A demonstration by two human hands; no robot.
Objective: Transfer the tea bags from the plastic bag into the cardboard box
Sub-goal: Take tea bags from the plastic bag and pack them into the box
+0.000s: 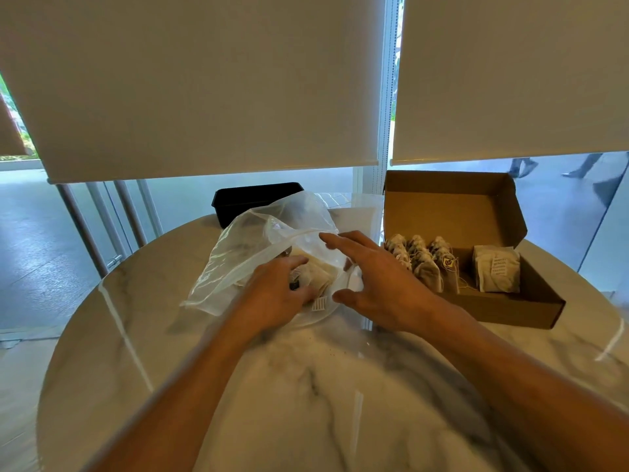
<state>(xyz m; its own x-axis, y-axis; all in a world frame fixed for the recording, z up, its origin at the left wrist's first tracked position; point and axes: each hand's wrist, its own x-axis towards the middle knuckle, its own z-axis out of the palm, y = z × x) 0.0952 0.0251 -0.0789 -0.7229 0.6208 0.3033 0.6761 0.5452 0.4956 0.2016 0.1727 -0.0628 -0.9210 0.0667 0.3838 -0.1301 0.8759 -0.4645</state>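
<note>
My left hand (282,294) is inside the mouth of the bag (258,247), fingers curled down over the pile of tea bags (316,277) that lies there; I judge it is gripping a few, though the film and my own knuckles hide how many. My right hand (377,284) hovers just beside it, fingers spread and straight, holding nothing, its fingertips touching or nearly touching the bag's upper flap; I cannot tell which. The two hands are near each other but apart.

The relation that counts: the box (510,301) lies to the right of both hands, lid propped open at the back, so anything lifted from the bag must travel rightward across my right hand's place. The right hand is the nearer to the box; the left is the one on the pile. The box's long axis runs away from me and to the left, and the packed rows (422,264) stand on edge along its left part, with a flatter stack (497,274) to their right and a bare gap of box floor between and in front.

Both forearms reach forward over the marble worktop (323,386), the left angled up and right, the right angled up and left, wrists roughly level. Behind the bag sits a black tray (252,199).

The task looks partly done: the box holds several rows, the bag still holds a clump.
</note>
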